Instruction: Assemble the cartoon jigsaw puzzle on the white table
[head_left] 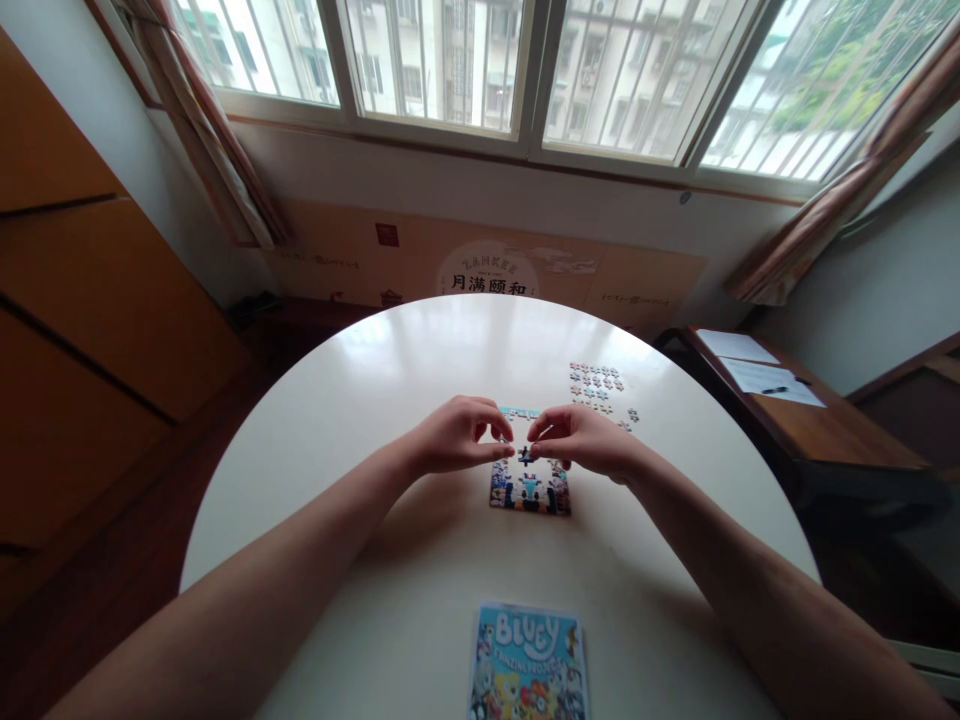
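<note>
A partly assembled jigsaw puzzle point(531, 495) lies on the white table, its lower part and edges joined around a pale gap. My right hand point(581, 438) is over the puzzle's right side, with a small dark puzzle piece point(524, 455) at its thumb and fingertips. Facing it from the left, my left hand point(465, 435) hovers at the puzzle's left edge. Its thumb and fingers are curved, with a gap between them and nothing visible inside. Both hands cover parts of the puzzle's sides. Loose puzzle pieces point(596, 380) lie in rows beyond my right hand.
A blue "Bluey" picture card or box point(529, 660) lies near me on the round white table point(300, 450). To the right, a wooden side table point(825, 430) bears papers point(776, 382) and a pen. Behind are a large printed panel point(487, 265) and barred windows.
</note>
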